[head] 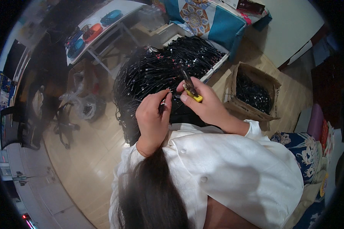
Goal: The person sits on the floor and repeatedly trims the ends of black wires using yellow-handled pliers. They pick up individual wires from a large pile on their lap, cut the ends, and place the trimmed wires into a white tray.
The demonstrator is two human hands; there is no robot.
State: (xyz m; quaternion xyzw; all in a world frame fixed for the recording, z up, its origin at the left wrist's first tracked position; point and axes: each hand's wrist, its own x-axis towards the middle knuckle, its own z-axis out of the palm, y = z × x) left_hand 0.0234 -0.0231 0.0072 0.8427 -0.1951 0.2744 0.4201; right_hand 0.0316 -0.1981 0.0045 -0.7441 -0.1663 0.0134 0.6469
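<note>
My left hand (153, 114) pinches a small, light-coloured piece (169, 91) between thumb and forefinger. What it is, I cannot make out. Something shiny also shows below those fingertips. My right hand (207, 101) grips a hand tool (192, 91) with a dark body and a yellow end; its exact kind is unclear. The tool's dark end points away from me, over the cables. The two hands are close together but apart. Beneath and beyond them lies a large heap of thin black cables (149, 71) with small shiny and reddish ends, partly in a white box (216, 70).
At right a cardboard box (229, 83) holds more black cables. Blue and orange trays (96, 32) stand on a folding table (84, 49) at upper left. A plastic bag (89, 107) and a black strap (63, 126) lie on the floor at left. A patterned cloth (228, 27) hangs beyond.
</note>
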